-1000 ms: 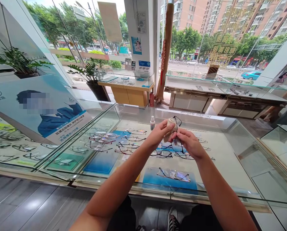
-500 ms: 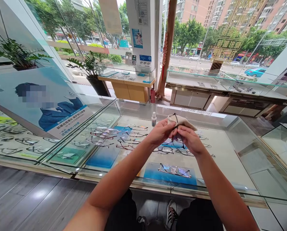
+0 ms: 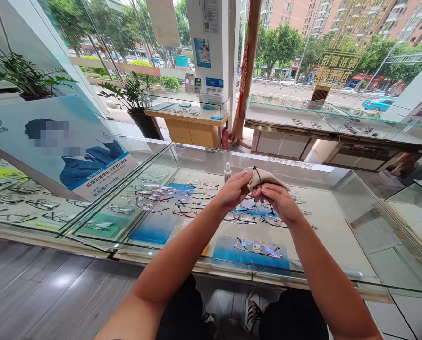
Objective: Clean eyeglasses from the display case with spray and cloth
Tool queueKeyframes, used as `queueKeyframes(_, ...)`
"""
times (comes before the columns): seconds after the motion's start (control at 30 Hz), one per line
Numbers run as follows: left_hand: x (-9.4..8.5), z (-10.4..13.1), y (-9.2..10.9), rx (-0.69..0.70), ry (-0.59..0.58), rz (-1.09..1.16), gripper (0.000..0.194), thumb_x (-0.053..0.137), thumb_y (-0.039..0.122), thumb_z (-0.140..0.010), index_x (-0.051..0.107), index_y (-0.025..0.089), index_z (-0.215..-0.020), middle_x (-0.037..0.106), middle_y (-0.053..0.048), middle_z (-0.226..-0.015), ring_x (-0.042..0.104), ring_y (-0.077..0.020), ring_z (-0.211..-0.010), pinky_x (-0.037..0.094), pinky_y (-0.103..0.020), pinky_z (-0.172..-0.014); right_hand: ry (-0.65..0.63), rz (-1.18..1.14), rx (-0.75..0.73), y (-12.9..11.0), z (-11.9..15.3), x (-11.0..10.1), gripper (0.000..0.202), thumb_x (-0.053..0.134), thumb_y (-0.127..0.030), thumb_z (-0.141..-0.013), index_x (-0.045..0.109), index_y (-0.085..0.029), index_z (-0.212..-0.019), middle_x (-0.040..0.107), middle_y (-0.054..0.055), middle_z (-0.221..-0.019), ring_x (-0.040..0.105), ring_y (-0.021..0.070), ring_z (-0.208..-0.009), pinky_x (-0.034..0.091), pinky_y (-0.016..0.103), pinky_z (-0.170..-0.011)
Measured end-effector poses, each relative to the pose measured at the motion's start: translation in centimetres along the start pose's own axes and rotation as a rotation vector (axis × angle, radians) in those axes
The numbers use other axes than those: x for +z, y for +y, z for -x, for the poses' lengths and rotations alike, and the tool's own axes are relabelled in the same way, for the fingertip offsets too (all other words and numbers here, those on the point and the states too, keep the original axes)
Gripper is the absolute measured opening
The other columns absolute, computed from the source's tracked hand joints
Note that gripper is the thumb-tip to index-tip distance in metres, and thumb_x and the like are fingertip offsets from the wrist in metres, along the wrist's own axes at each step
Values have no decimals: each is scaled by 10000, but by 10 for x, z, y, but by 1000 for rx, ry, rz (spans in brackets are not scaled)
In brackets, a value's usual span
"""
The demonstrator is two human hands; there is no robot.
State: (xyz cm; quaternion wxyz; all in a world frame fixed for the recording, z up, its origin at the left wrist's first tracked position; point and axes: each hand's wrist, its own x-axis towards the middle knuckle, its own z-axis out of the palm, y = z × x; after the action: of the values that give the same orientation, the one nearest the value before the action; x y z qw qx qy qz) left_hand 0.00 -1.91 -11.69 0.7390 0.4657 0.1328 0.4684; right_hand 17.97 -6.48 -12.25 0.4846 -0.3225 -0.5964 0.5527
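Observation:
Above the glass display case, my two hands are close together around a pair of dark-framed eyeglasses (image 3: pixel 269 207) and a beige cloth (image 3: pixel 267 176). My left hand (image 3: pixel 236 188) is closed at the cloth's left edge, its thumb and fingers pinching the cloth against the frame. My right hand (image 3: pixel 281 202) has its fingers closed on the eyeglasses just below the cloth. Part of the frame loops over the cloth, and one thin part hangs beneath the fingers. The lenses are mostly hidden by cloth and fingers.
A small white bottle (image 3: pixel 227 171) stands on the case just beyond my left hand. Under the glass lie several eyeglasses, one pair (image 3: pixel 258 248) on a blue card. A poster board (image 3: pixel 62 146) leans at left. Other display cases (image 3: pixel 285 113) stand by the windows.
My left thumb and fingers have shifted slightly left on the cloth, showing more of it. Both hands keep hold of the cloth and eyeglasses. The view has tilted a little.

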Motion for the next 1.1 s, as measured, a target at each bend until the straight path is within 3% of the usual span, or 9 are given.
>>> queueKeyframes(0.1,0,0,4,22,2,13,417,954,393,-796,744,131,-1043,767,-77,-946,695,-172,-840,541,-278,-793,68,40,-13,-4,-1,-5,302,756,-494,-934,866,-216,-892,761,62,-939,592,209,-866,477,346,-821)
queueKeyframes(0.17,1,1,4,17,-18,-15,453,970,340,-775,744,130,-1108,772,-88,-1009,700,-179,-906,532,-285,-848,67,19,-3,-5,-2,-6,309,769,-505,-918,863,-215,-863,750,62,-896,582,209,-845,469,350,-806)
queueKeyframes(0.27,3,2,0,37,9,-74,459,983,335,-757,725,137,-1082,748,-50,-916,673,-150,-809,508,-271,-771,42,-18,13,-5,-2,-5,299,777,-505,-913,850,-223,-845,748,61,-872,600,218,-857,476,365,-845)
queueKeyframes(0.4,-1,1,-10,72,65,-174,408,905,478,-850,677,152,-942,651,13,-716,573,-110,-624,455,-261,-653,24,10,21,-1,-2,-2,303,773,-508,-915,843,-222,-842,751,64,-881,606,219,-857,480,374,-858)
queueKeyframes(0.6,-8,-6,-12,105,146,-166,522,841,644,-858,706,141,-831,672,-16,-702,603,-141,-658,488,-279,-664,11,36,29,-1,-4,-4,305,778,-501,-908,843,-215,-827,764,66,-884,616,211,-844,484,370,-856)
queueKeyframes(0.77,-2,-3,0,36,39,-90,467,932,522,-804,752,107,-919,738,-64,-821,660,-156,-767,528,-285,-780,78,-14,19,-6,-4,-10,321,794,-524,-880,837,-213,-808,739,61,-836,593,204,-812,477,356,-810)
queueKeyframes(0.9,2,1,0,38,36,-114,476,984,380,-756,735,125,-1071,753,-55,-877,678,-155,-776,531,-288,-775,56,-32,24,-2,-6,-9,316,788,-522,-885,834,-214,-827,726,56,-845,582,198,-808,466,350,-792)
queueKeyframes(1.0,-1,1,-9,61,61,-180,424,931,462,-818,696,148,-978,678,-1,-717,603,-127,-617,476,-270,-639,15,29,15,4,-6,-6,326,772,-523,-905,822,-210,-830,721,56,-856,589,203,-822,466,363,-819)
queueKeyframes(1.1,-6,-1,-15,98,138,-208,448,885,548,-854,680,150,-875,626,13,-674,537,-101,-579,418,-248,-588,-1,107,2,7,-6,-4,353,746,-539,-929,814,-206,-833,707,54,-844,583,203,-812,460,372,-821)
